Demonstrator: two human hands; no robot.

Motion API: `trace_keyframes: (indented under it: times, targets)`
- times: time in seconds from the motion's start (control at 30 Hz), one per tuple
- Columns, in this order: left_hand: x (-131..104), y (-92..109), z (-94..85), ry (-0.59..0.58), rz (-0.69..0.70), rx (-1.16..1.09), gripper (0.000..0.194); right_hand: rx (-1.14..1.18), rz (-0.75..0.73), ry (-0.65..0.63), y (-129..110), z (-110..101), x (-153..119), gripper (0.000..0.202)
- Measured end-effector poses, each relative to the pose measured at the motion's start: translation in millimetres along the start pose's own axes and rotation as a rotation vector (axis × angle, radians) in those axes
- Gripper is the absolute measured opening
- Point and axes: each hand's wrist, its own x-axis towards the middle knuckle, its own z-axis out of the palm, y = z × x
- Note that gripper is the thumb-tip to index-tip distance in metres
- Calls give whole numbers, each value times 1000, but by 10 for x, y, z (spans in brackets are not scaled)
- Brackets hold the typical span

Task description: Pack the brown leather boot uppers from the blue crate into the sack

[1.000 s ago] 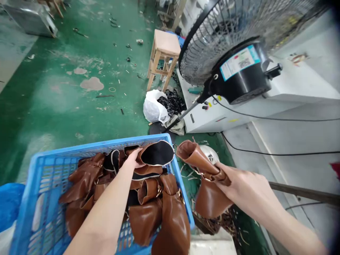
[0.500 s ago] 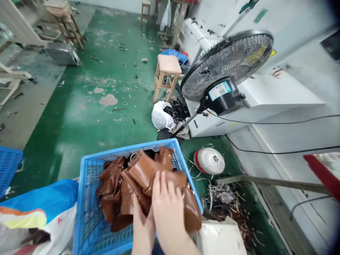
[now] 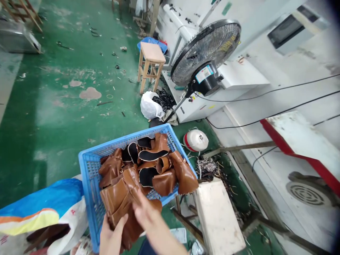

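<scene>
- Held boots (image 3: 117, 198): brown leather, at least two shafts seen; carried at the lower centre-left of the frame, above the near side of the crate (image 3: 119, 139).
- Left hand (image 3: 111, 235): closed on the held boots from their lower left, thumb laid over the leather.
- Right hand (image 3: 146, 212): blurred, fingers extended beside the right side of the held boots; whether any grip is taken cannot be told.
- Other boots (image 3: 184, 173): brown, heaped in the crate, above and to the right of both hands.
- Sack (image 3: 53, 198): blue, white and yellow, lower left of the frame, beside the crate.
- Handling, as judged: the shafts are best kept together and uncreased, the weight borne by the left hand, the leather steadied with light, flat fingers, and the buckles on the heap kept from catching.
</scene>
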Motion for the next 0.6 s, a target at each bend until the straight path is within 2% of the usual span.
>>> trace_keyframes:
  times: [0.03,0.1,0.17,0.2,0.23,0.27,0.33,0.4,0.47,0.53,0.6]
  targets:
    - [11,0,60,12,6,27,71,-89,71,164,149,-245,143,49]
    - [43,-13,166,32,-7,47,71,-181,221,405,513,-763,511,54]
    - [86,-23,262,27,-42,6,73,-268,407,567,941,-1163,911,81]
    - [107,-21,310,27,-59,-21,73,-298,500,599,1156,-1282,1089,92]
    - [126,-15,358,29,-67,-44,72,-321,572,603,1355,-1346,1235,94]
    - [141,-3,406,30,-68,-59,71,-336,626,589,1527,-1367,1340,91]
    - [163,37,491,30,-58,-69,68,-342,679,528,1751,-1362,1405,72]
    - [175,98,546,22,-41,-77,65,-317,676,470,1794,-1409,1283,56]
    - [178,180,560,9,-22,-83,63,-255,614,417,1664,-1558,1007,51]
    - [159,285,538,-20,-4,-89,62,-169,485,346,1390,-1735,635,50]
    - [102,399,491,-63,-2,-86,64,-24,336,217,1019,-1809,260,55]
